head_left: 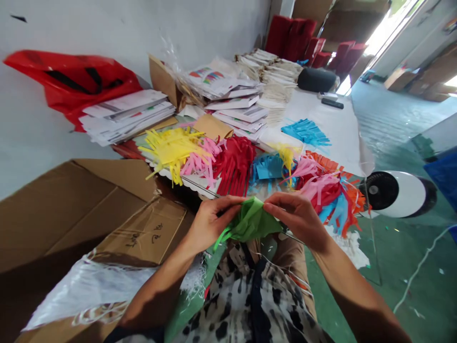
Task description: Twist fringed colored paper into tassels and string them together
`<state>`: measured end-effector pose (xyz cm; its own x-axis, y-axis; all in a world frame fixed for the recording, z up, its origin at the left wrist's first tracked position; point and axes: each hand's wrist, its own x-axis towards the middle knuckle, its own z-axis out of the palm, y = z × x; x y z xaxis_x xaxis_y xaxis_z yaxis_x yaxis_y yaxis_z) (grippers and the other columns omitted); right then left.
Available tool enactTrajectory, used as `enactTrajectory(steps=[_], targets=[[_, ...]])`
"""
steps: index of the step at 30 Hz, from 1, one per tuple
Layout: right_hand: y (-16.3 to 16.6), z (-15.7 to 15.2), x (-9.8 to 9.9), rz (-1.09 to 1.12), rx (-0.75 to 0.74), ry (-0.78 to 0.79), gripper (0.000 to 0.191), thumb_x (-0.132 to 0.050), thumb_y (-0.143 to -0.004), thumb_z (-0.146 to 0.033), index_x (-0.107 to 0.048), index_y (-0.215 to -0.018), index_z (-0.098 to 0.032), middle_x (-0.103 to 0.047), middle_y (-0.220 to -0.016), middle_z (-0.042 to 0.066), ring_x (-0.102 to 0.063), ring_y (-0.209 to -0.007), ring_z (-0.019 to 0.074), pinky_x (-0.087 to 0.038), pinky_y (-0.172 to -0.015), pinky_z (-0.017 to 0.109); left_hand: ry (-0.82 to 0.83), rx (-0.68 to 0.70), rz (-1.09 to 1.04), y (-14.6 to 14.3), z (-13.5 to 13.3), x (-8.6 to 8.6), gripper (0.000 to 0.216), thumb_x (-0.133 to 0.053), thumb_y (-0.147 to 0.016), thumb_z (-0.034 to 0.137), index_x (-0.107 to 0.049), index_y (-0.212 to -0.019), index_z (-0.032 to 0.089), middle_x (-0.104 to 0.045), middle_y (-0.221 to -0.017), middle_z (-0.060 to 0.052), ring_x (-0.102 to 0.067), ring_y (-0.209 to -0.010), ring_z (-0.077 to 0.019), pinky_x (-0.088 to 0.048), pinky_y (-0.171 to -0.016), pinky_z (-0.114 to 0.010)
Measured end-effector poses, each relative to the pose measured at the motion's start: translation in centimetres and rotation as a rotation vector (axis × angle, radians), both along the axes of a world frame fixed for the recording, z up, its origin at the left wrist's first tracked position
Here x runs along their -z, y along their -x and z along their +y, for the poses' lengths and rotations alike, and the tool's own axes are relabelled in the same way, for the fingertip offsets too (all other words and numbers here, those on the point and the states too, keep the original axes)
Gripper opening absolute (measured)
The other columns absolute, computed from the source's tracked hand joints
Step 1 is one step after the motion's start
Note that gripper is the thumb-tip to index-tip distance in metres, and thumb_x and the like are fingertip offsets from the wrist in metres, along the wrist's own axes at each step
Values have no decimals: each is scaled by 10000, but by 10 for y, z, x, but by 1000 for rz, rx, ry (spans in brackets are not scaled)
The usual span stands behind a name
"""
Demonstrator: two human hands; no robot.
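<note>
Both of my hands hold a green fringed tissue paper piece [250,224] in front of my lap. My left hand [210,221] pinches its left side with closed fingers. My right hand [298,216] pinches its upper right edge, fingers closed too. Just beyond my hands, piles of fringed tissue paper lie along the table edge: yellow [174,150], pink [202,159], red [233,164], blue [267,166] and a mixed pink, red and orange heap [326,188]. A thin white string [285,271] runs across my knee.
An open cardboard box [89,209] stands at my left with white plastic wrap [93,286] over its flap. Stacks of printed paper packs [124,114], a red bag [71,78] and a light blue fringe pile [305,131] lie on the table. A white fan [396,193] sits on the green floor at right.
</note>
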<state>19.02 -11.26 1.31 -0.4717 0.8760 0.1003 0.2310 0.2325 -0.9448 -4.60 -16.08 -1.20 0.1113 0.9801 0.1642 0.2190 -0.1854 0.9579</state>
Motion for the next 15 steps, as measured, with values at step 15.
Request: enactTrajectory(steps=[15], targets=[[38, 6, 2, 55, 142, -144, 263, -657, -1012, -450, -684, -904, -212, -642, -803, 2, -557, -710, 134, -429, -613, 246, -492, -132, 262, 19, 12, 22, 409, -522, -1079, 215, -598, -1481, 227, -786, -1281, -103, -793, -1065, -184, -628, -863, -264]])
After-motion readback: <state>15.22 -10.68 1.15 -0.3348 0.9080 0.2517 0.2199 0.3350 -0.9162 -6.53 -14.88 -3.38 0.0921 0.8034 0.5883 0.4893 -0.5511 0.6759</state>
